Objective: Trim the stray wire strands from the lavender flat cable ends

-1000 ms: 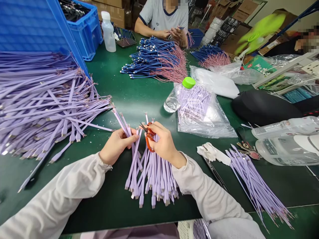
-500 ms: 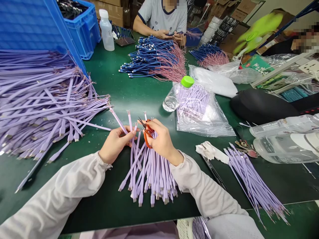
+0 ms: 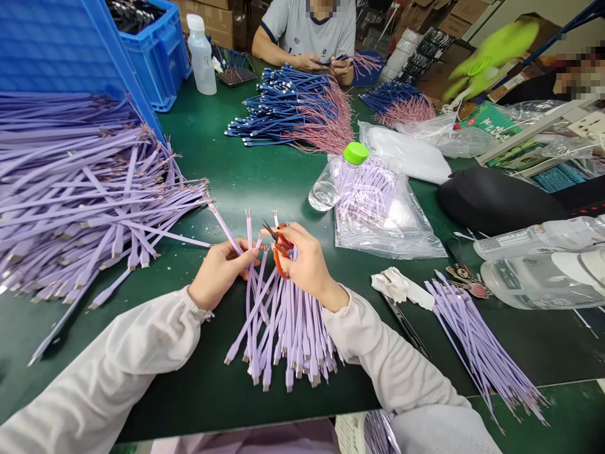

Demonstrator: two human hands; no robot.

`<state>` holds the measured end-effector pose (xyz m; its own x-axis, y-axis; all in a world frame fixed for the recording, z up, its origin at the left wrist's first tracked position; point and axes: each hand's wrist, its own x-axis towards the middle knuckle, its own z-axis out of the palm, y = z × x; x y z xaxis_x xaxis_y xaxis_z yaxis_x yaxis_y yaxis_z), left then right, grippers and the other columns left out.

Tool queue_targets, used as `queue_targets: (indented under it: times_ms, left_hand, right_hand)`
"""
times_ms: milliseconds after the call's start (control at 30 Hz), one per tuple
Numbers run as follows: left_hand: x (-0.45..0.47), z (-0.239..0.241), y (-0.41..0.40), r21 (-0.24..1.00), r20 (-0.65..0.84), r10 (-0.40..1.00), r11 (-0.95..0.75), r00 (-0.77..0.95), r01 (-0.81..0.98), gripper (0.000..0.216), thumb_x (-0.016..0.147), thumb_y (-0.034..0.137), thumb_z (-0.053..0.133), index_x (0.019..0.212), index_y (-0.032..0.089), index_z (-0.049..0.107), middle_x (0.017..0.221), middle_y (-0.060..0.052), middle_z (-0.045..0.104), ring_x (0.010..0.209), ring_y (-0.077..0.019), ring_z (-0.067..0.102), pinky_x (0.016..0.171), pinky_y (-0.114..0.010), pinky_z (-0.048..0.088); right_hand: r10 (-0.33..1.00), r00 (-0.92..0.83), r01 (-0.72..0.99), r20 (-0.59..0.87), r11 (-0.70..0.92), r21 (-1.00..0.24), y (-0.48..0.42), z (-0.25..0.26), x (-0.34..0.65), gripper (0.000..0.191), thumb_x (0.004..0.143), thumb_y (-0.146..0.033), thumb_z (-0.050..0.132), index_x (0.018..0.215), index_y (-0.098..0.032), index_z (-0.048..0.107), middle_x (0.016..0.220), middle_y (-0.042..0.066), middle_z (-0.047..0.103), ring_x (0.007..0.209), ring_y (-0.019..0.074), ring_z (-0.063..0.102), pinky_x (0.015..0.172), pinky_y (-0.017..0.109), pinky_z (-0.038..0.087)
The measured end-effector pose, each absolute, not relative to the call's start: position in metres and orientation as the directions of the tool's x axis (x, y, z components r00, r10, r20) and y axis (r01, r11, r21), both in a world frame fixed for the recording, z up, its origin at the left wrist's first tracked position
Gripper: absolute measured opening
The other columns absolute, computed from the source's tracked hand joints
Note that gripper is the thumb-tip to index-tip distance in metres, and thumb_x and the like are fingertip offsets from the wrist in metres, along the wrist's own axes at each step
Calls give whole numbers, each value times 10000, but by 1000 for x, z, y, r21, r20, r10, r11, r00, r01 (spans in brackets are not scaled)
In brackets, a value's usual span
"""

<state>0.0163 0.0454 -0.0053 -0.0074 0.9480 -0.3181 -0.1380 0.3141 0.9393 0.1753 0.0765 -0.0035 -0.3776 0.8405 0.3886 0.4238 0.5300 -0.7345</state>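
Note:
My left hand point(image 3: 222, 271) is closed on a purple USB cable point(image 3: 224, 222), whose end with bared wires points up and to the left. In my right hand point(image 3: 305, 265) are small orange-handled cutters point(image 3: 280, 251), their dark pointed blades aimed up and left, close to the bared tips of other cables. Under and between both hands a bunch of purple cables point(image 3: 295, 334) lies fanned on the green table, metal plugs towards me and stripped ends away. Whether the blades are parted is hard to tell.
To the left a big heap of purple cables point(image 3: 94, 202) lies beside a blue crate point(image 3: 61, 47). A water bottle point(image 3: 326, 189) rests on a bagged bundle ahead. More purple cables point(image 3: 486, 347) lie at right. Across the table a person point(image 3: 309, 34) handles blue cables point(image 3: 283, 110).
Both my hands stay almost in place, holding the same cable and cutters. One upright cable end between them has shifted slightly to the right. The person opposite has moved their hands a little.

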Motion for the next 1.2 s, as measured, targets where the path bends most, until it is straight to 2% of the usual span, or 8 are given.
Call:
queue_targets:
  times_ms: [233, 367, 567, 700, 800, 900, 1067, 1200]
  left_hand:
    - [17, -7, 45, 934, -334, 943, 331, -2, -135, 372, 597, 481, 737, 729, 140, 670, 657, -6, 596, 499, -92, 483, 458, -218, 418]
    - [16, -11, 45, 957, -289, 957, 289, 13, -12, 419, 655, 541, 660, 787, 145, 696, 659, -7, 581, 461, -101, 476, 452, -241, 399]
    - [18, -13, 44, 963, -152, 988, 151, -12, 223, 279, 734, 427, 580, 759, 176, 700, 496, 39, 488, 378, -105, 427, 480, -253, 375]
    - [20, -11, 44, 945, -40, 997, 58, -62, 323, 173, 701, 353, 618, 704, 205, 709, 592, -4, 595, 541, -151, 524, 558, -250, 405]
    - [19, -8, 46, 960, -49, 998, 61, -51, 273, 185, 699, 355, 631, 769, 208, 718, 691, -21, 654, 627, -167, 556, 557, -239, 407]
    - [17, -6, 48, 973, -90, 995, 99, -51, 209, 217, 717, 389, 623, 750, 190, 703, 657, -8, 642, 503, -119, 476, 470, -224, 359]
    - [14, -4, 48, 981, -134, 987, 145, -86, 132, 294, 698, 443, 653, 750, 156, 689, 622, 1, 614, 431, -79, 399, 400, -202, 332]
    - [14, -3, 47, 982, -172, 982, 176, -74, 63, 299, 689, 433, 664, 770, 146, 683, 608, -4, 606, 468, -90, 437, 382, -182, 326]
  right_hand:
    - [844, -357, 429, 401, 529, -732, 77, -5, 176, 258, 761, -87, 520, 956, -183, 659, 768, -1, 523, 654, 109, 492, 636, 252, 470]
    - [862, -305, 441, 405, 504, -743, 78, 1, 175, 278, 784, -103, 520, 1013, -191, 650, 735, -11, 482, 659, 112, 483, 662, 256, 464]
    - [877, -285, 379, 386, 473, -795, 87, 11, 170, 217, 785, -128, 532, 961, -184, 648, 727, -17, 466, 658, 103, 464, 665, 244, 438]
    - [928, -283, 289, 241, 322, -902, 97, 9, 164, 97, 763, -251, 599, 798, -165, 630, 731, -15, 532, 655, 99, 485, 656, 246, 432]
    - [932, -327, 233, 158, 241, -942, 99, 5, 162, 125, 739, -274, 618, 700, -158, 597, 695, -16, 569, 658, 106, 507, 648, 249, 421]
    - [919, -376, 197, 120, 206, -959, 96, 3, 162, 127, 746, -275, 606, 715, -152, 612, 693, -7, 598, 666, 114, 528, 667, 260, 424]
    - [929, -332, 235, 164, 250, -939, 90, 2, 165, 104, 759, -233, 565, 698, -158, 602, 722, -1, 580, 702, 121, 531, 686, 260, 425]
    - [929, -315, 251, 194, 279, -927, 88, 2, 167, 98, 769, -197, 548, 825, -174, 626, 781, -7, 566, 694, 104, 506, 694, 252, 419]
